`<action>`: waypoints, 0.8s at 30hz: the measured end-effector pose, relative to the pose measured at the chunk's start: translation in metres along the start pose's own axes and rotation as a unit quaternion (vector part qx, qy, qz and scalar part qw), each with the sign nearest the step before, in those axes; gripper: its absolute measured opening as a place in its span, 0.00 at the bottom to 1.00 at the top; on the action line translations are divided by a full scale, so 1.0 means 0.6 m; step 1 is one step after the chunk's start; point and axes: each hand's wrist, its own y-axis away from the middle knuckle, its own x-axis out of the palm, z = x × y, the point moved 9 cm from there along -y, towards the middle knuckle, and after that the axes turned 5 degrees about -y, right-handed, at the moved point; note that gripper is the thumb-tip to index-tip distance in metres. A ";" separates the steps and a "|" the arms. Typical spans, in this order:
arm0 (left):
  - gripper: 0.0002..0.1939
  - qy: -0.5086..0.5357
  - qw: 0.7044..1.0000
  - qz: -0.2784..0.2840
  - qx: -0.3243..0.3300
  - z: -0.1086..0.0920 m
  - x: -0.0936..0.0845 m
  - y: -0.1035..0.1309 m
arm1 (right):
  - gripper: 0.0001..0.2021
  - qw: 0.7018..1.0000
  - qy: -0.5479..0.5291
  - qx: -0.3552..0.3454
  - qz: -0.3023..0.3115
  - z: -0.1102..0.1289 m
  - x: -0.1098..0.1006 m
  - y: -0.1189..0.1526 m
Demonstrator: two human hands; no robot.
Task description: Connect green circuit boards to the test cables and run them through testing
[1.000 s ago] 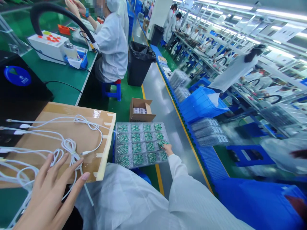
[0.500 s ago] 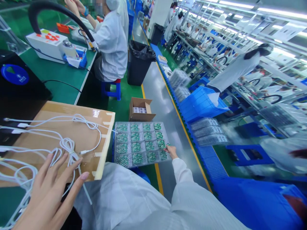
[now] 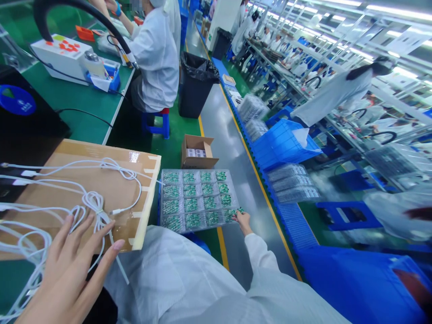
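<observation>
I find one green circuit board (image 3: 240, 210) apparently pinched in the fingertips of the right hand (image 3: 243, 221), above the near right corner of a clear tray (image 3: 182, 198). The grip looks light and by the edge, presumably to spare the parts. The tray's compartments each hold more boards, which likely keeps them sorted. It lies just right of the cardboard sheet (image 3: 118, 191), within arm's reach, over a blue support (image 3: 199, 243) mostly hidden. The left hand (image 3: 69, 274) is spread wide over white cables (image 3: 95, 202), perhaps steadying them; I cannot tell how firmly it touches. The sheet probably shields the green tabletop (image 3: 86, 123). Beyond the tray stands an open carton (image 3: 209, 162).
</observation>
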 end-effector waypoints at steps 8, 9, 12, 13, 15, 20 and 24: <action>0.29 0.044 0.999 -0.018 0.008 -0.007 0.005 -0.001 | 0.11 0.999 0.040 -0.009 0.000 -0.025 0.016 0.017; 0.30 0.046 0.999 -0.015 0.000 -0.008 0.002 0.000 | 0.11 0.999 0.047 -0.017 -0.003 -0.024 0.013 0.019; 0.32 0.039 0.999 -0.003 -0.018 -0.008 0.000 0.002 | 0.12 0.996 0.077 -0.050 -0.023 -0.018 -0.011 0.023; 0.32 0.035 0.999 0.001 -0.018 -0.008 0.001 0.002 | 0.12 0.994 0.088 -0.065 -0.033 -0.015 -0.020 0.024; 0.32 0.027 1.000 0.001 -0.013 -0.005 0.005 0.002 | 0.12 0.989 0.107 -0.095 -0.049 -0.009 -0.034 0.027; 0.30 0.014 1.000 0.000 0.014 -0.004 0.012 -0.003 | 0.09 0.973 0.150 -0.166 -0.047 -0.003 -0.020 0.044; 0.29 0.008 1.000 0.001 0.007 -0.004 0.001 -0.003 | 0.08 0.952 0.196 -0.235 -0.029 -0.002 -0.003 0.067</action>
